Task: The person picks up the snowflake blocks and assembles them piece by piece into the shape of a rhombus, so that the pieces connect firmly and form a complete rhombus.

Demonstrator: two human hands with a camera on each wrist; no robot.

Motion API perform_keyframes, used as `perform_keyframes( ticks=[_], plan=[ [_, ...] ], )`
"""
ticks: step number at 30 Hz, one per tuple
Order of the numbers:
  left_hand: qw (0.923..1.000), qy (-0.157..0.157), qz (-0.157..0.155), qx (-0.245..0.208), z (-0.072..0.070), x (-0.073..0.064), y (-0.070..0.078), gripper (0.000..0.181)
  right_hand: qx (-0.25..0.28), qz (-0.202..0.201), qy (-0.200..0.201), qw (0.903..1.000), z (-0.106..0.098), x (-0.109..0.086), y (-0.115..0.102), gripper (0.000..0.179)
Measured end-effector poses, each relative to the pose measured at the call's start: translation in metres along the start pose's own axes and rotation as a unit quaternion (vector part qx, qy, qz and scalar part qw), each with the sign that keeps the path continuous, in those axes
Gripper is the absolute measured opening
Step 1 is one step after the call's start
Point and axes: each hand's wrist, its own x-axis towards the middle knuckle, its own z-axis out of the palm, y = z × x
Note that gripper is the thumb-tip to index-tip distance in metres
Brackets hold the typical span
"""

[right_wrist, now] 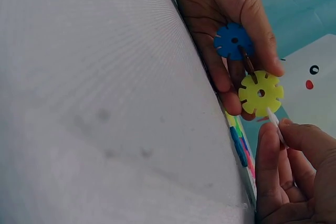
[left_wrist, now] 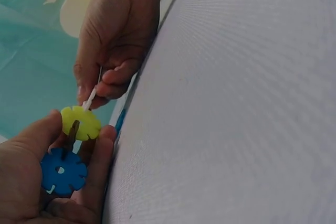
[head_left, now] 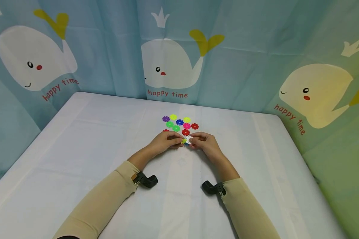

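My left hand (head_left: 164,142) grips a short chain of notched plastic discs. It runs from a blue disc (left_wrist: 68,179) through a brown disc (left_wrist: 72,139), seen edge-on, to a yellow disc (left_wrist: 90,126). Thumb and fingers of my right hand (head_left: 208,146) pinch a white disc (right_wrist: 276,123), also edge-on in the right wrist view. The white disc's rim meets the rim of the yellow one, the two at an angle to each other. Both hands are close together, just above the table.
Beyond the hands, several loose discs lie on the white table (head_left: 179,199), among them purple (head_left: 166,119), dark blue (head_left: 179,122), pink (head_left: 186,126) and red (head_left: 194,126). Another blue disc (right_wrist: 239,147) lies close under the hands. A whale-print curtain (head_left: 242,76) hangs behind the table.
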Motion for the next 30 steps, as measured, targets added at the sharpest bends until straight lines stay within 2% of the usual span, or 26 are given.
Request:
perform_keyframes(
  ticks=[5, 10, 20, 26, 30],
  plan=[
    [0.9997, -0.002, -0.003, 0.024, -0.0011, -0.0014, 0.0009, 0.025, 0.001, -0.002, -0.005, 1.0, -0.0007, 0.0004, 0.0019, 0.032],
    [0.9982, 0.012, -0.006, 0.058, -0.0013, -0.0031, 0.0014, 0.024, 0.005, -0.01, -0.016, 0.9998, -0.0011, 0.0, 0.0026, 0.033],
    [0.9953, 0.038, -0.011, 0.089, -0.0012, -0.0037, 0.0004, 0.022, 0.01, -0.013, -0.015, 0.9997, 0.0006, 0.0016, 0.0025, 0.029],
    [0.9949, 0.054, -0.024, 0.082, -0.0003, -0.0033, 0.0011, 0.024, 0.017, -0.01, -0.015, 0.9997, 0.0026, 0.0005, 0.0012, 0.027],
    [0.9955, 0.053, -0.026, 0.074, -0.0009, -0.0027, 0.0003, 0.027, 0.026, -0.006, -0.018, 0.9995, 0.0036, -0.0006, 0.0006, 0.024]
  ],
)
